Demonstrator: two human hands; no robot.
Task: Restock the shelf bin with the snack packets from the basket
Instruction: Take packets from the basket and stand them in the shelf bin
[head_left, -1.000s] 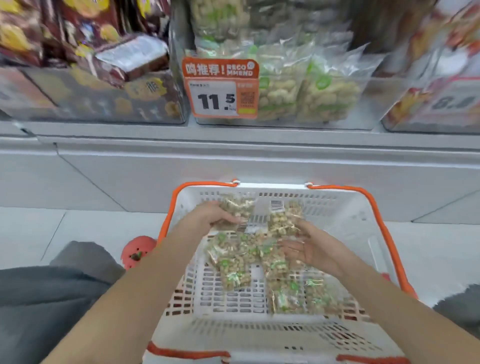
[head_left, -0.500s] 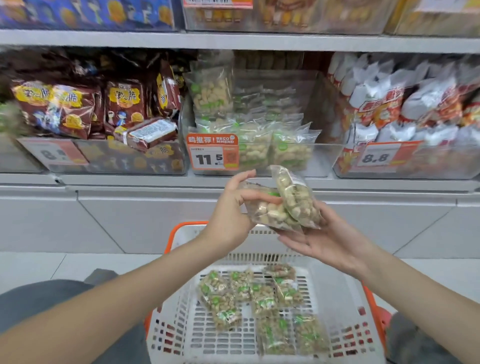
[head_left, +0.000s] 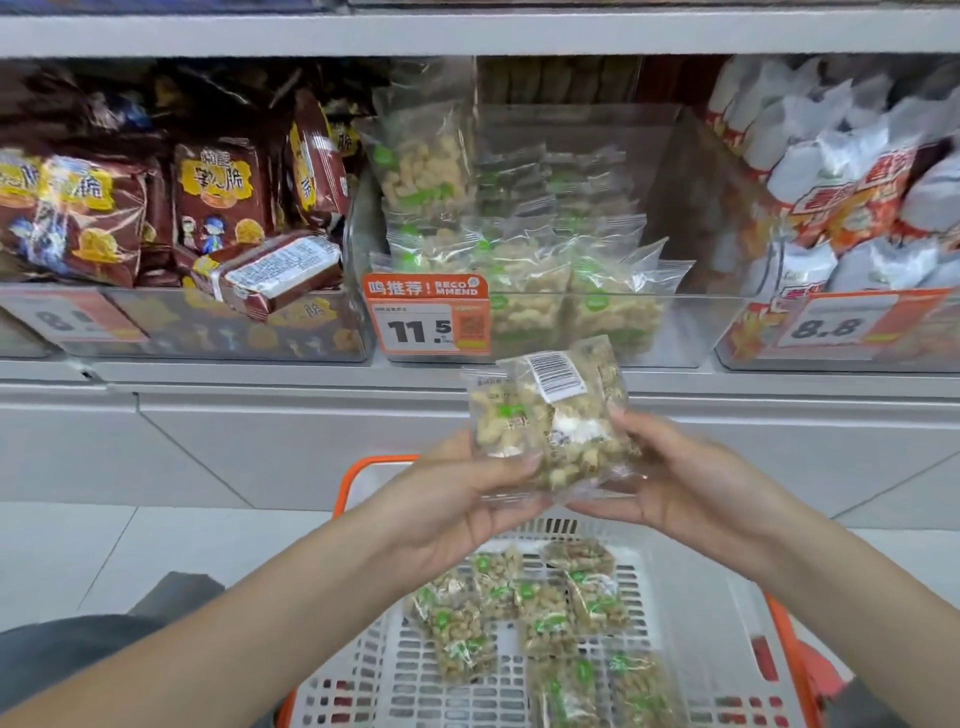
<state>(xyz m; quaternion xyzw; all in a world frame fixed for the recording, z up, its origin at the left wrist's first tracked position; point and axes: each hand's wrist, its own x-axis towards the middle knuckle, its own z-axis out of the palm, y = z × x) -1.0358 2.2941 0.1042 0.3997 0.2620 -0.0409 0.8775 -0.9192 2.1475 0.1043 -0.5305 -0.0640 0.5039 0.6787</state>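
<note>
Both my hands, left hand (head_left: 457, 499) and right hand (head_left: 670, 488), pinch the snack packets (head_left: 550, 421) upright, just below the shelf bin (head_left: 691, 322).

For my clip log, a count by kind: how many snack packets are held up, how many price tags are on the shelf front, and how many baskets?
Held snack packets: 2
Price tags: 3
Baskets: 1
Total: 6

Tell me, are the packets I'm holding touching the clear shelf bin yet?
Apart. The head view shows the held packets gripped by the left hand and right hand below and in front of the clear bin.
</note>
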